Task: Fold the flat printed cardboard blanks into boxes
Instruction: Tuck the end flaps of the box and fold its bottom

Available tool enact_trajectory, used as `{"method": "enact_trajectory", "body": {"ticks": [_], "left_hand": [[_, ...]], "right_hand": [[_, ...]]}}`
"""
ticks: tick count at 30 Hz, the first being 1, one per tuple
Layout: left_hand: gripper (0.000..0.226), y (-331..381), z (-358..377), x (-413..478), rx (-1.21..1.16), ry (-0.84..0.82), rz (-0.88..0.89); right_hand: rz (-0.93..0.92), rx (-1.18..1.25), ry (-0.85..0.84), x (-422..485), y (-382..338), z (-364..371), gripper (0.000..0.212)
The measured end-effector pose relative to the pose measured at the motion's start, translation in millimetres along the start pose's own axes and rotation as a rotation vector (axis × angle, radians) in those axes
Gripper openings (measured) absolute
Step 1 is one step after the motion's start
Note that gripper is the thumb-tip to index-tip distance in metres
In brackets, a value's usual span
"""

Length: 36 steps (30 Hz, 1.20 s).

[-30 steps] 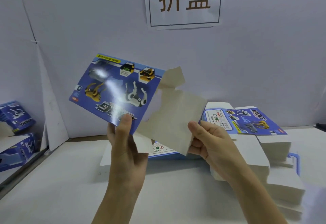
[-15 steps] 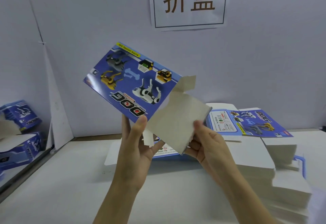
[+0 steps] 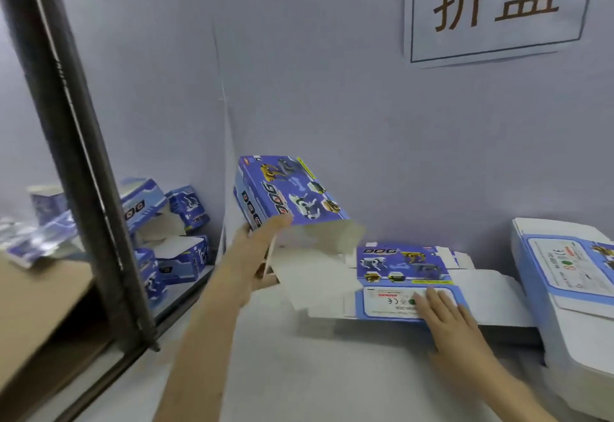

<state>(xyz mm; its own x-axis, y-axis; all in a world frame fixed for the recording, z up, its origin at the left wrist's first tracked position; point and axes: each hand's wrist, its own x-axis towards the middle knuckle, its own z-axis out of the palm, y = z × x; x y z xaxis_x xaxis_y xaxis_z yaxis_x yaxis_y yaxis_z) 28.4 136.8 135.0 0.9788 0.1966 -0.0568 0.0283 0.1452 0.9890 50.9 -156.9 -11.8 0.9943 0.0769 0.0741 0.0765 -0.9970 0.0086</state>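
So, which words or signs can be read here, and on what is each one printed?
"折盒": white wall sign.
"DOG": folded box held by the left hand.
"DOG": top flat blank under the right hand.
Small label print on the blanks: unreadable.

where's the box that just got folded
In the head view it is left of centre, held up by the left hand above the table: the folded box, beside the flat blank.

Even, soft indoor light, cool bluish cast. Whole frame motion-blurred, worst left of left hand (image 3: 252,255) fingers. Faint shadow under blank (image 3: 403,285) beside right hand (image 3: 445,318) fingertips. Wide-angle bending at edges; no strong glare.
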Motion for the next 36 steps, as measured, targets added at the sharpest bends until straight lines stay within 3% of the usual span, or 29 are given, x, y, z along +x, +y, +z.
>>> {"method": "enact_trajectory", "body": {"ticks": [3,6,8,10,12,15,18,22,24,26,28,30,32,34,36], "left_hand": [[0.062,66.7,-35.2,43.7,-0.195,0.140,0.156],[0.086,123.6,-61.5,86.8,-0.594,0.265,0.242],[0.077,125.8,-58.3,98.1,-0.581,0.222,0.240],[0.051,92.2,-35.7,96.3,-0.326,0.117,0.265],[0.031,41.0,-2.3,82.8,0.090,-0.006,0.294],[0.034,-43.3,43.8,61.1,0.774,-0.336,0.415],[0.059,-105.3,87.6,30.7,1.242,-0.641,0.608],[0.048,-138.8,120.9,15.8,1.510,-0.493,0.843],[0.044,-138.8,121.4,8.9,1.465,-0.433,0.918],[0.037,-134.8,116.4,-0.3,1.273,-0.338,1.104],[0.039,-120.0,109.4,-9.1,1.114,-0.200,1.205],[0.042,-91.7,103.9,-18.2,1.022,0.020,1.122],[0.029,-64.7,96.3,-23.7,0.942,0.289,1.065],[0.012,-45.6,89.6,-36.1,0.645,0.354,1.016],[0.025,-39.9,88.7,-49.4,0.320,0.211,0.893]], "right_hand": [[-0.017,0.003,-0.026,3.1,-2.5,2.0,0.082],[-0.042,-0.034,-0.012,7.4,-2.3,1.5,0.077],[-0.064,-0.037,0.021,8.3,0.4,-3.3,0.073],[-0.092,-0.012,0.050,8.4,1.5,-10.8,0.073],[-0.102,0.032,0.052,8.2,3.1,-18.5,0.072],[-0.123,0.065,0.058,2.3,2.8,-25.8,0.062],[-0.132,0.104,0.135,-5.7,2.6,-25.4,0.049],[-0.135,0.170,0.273,-16.3,7.1,-28.1,0.029],[-0.080,0.183,0.292,-23.0,6.4,-32.3,0.027],[-0.077,0.177,0.350,-29.6,3.8,-36.8,0.025],[-0.171,0.279,0.611,-36.7,3.6,-44.8,0.019],[-0.202,0.424,0.945,-45.7,2.8,-57.1,0.034],[-0.128,0.575,1.093,-55.9,3.4,-74.0,0.047],[0.024,0.831,1.070,-64.7,3.2,-87.8,0.056],[0.120,1.143,0.910,-72.6,2.8,-97.1,0.054]]}}
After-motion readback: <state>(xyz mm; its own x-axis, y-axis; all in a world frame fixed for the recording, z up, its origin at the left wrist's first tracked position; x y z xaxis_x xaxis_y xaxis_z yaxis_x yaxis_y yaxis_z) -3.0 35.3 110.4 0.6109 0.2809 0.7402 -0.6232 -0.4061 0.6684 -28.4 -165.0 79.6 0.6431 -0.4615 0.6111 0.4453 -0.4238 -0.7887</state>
